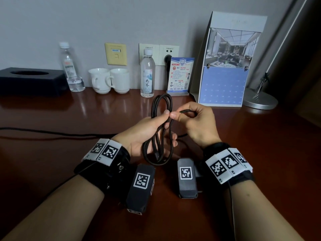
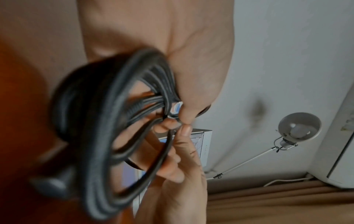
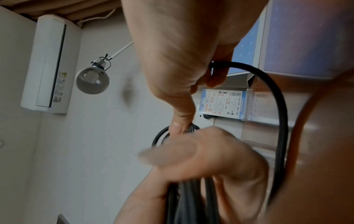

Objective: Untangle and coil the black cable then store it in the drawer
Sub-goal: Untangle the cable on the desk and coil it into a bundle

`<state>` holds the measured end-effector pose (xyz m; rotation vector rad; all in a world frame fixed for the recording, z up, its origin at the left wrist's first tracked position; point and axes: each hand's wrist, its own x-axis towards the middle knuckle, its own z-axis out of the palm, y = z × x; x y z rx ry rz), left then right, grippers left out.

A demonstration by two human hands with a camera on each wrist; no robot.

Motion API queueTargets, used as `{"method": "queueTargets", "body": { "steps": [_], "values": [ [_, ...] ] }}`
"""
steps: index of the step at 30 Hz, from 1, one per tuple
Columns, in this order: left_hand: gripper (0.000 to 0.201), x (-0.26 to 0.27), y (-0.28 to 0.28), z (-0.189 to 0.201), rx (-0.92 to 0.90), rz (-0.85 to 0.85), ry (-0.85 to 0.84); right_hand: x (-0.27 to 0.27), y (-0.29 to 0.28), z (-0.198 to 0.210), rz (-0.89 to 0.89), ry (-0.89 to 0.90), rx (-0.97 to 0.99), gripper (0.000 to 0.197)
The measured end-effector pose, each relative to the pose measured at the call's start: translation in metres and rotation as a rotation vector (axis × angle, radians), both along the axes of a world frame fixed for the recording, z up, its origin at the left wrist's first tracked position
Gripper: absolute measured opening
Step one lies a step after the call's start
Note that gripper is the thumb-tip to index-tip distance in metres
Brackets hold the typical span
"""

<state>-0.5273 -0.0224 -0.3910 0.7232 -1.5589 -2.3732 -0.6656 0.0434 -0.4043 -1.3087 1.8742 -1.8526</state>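
A black cable hangs in several long loops above the wooden desk. My left hand holds the bundle of loops across its palm, thumb pressed on the strands near the top. Touching it, my right hand pinches a free strand between thumb and forefinger. That strand arcs away from the right hand and down toward the desk. In the left wrist view the loops fill the middle, blurred, with both thumbs meeting beside them. No drawer is in view.
Along the wall stand a black tissue box, two water bottles, two white cups, a small sign, a desk calendar and a lamp base. Another dark cord lies across the desk at left.
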Motion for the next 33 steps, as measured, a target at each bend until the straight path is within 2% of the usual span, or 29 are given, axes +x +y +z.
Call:
{"method": "queueTargets", "body": {
  "steps": [12,16,20,23,26,28,31,33],
  "values": [
    [0.038,0.002,0.003,0.003,-0.046,0.056,-0.002,0.001,0.002,-0.001,-0.117,0.081,-0.019,0.018],
    [0.043,0.003,-0.001,0.001,-0.106,0.009,0.028,-0.001,0.001,-0.002,-0.118,0.060,-0.003,0.020],
    [0.043,0.004,-0.008,-0.001,-0.086,0.049,0.099,-0.005,-0.001,-0.006,-0.143,0.025,-0.021,0.021],
    [0.046,0.009,-0.017,0.006,-0.004,0.137,0.212,-0.008,-0.003,-0.007,-0.148,-0.027,-0.028,0.025],
    [0.047,0.016,-0.030,0.013,0.112,0.307,0.368,-0.004,-0.007,-0.005,-0.021,-0.196,-0.001,0.030],
    [0.047,0.019,-0.035,0.013,0.138,0.407,0.427,-0.004,-0.006,-0.004,-0.001,-0.242,0.029,0.037],
    [0.047,0.014,-0.030,0.010,0.104,0.476,0.437,-0.012,-0.001,0.001,-0.196,-0.309,0.042,0.050],
    [0.047,0.010,-0.028,0.009,0.075,0.493,0.440,-0.020,0.001,0.002,-0.358,-0.399,-0.028,0.060]
  ]
}}
